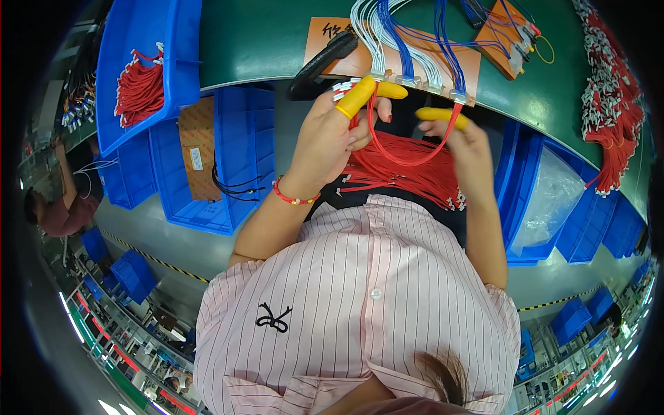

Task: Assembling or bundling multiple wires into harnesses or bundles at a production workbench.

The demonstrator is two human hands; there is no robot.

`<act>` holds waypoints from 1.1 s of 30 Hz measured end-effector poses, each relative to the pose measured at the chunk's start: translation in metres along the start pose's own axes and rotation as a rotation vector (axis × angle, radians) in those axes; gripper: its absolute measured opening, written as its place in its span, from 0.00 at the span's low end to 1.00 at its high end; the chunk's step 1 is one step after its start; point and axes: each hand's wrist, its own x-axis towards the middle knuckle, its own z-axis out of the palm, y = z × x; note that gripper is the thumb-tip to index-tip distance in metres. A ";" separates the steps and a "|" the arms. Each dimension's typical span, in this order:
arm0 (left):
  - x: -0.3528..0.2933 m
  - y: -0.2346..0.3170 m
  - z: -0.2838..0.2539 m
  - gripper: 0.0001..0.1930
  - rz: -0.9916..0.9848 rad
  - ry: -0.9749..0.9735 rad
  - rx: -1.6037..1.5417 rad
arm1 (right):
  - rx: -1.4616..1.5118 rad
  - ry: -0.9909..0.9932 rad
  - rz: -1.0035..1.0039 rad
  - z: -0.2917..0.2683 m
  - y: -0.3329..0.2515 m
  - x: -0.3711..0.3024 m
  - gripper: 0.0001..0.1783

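My left hand (325,135) is closed around several red cables with white connectors (344,88), yellow finger cots on its thumb and index finger. A loop of red cable (408,163) hangs between two pale connectors at the edge of an orange board (332,63). White wires (370,38) and blue wires (394,41) run from the board's connectors. My right hand (470,149), slightly blurred, has its fingers bent at the loop's right end, just below the right connector (458,95); its grip is partly hidden. A thick bundle of red cables (408,166) lies across my lap.
A black handle-like tool (325,66) rests by the board's left side. Blue bins (197,34) stand on both sides, one with red cables (140,90). A second orange board (501,41) lies on the green table (256,41). Red cables (612,104) pile up at right. A co-worker (66,207) is at far left.
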 end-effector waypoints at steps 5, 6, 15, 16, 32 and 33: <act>0.007 -0.001 0.003 0.18 0.001 0.000 0.040 | -0.726 -0.115 -0.439 0.042 0.026 0.011 0.08; 0.007 -0.003 0.002 0.17 0.016 0.016 0.042 | -0.772 -0.098 -0.473 0.046 0.030 0.012 0.08; -0.015 -0.016 0.016 0.14 0.142 0.005 -0.004 | -0.672 -0.156 -0.422 0.041 0.036 0.019 0.08; -0.023 -0.016 0.017 0.14 0.017 -0.069 -0.152 | -0.685 -0.164 -0.469 0.040 0.036 0.018 0.08; -0.038 -0.022 0.004 0.15 -0.035 0.094 -0.054 | -0.088 0.089 -0.216 0.042 -0.010 -0.004 0.05; -0.037 -0.021 0.009 0.16 -0.041 0.102 -0.051 | -0.222 0.135 -0.303 0.045 -0.012 -0.006 0.05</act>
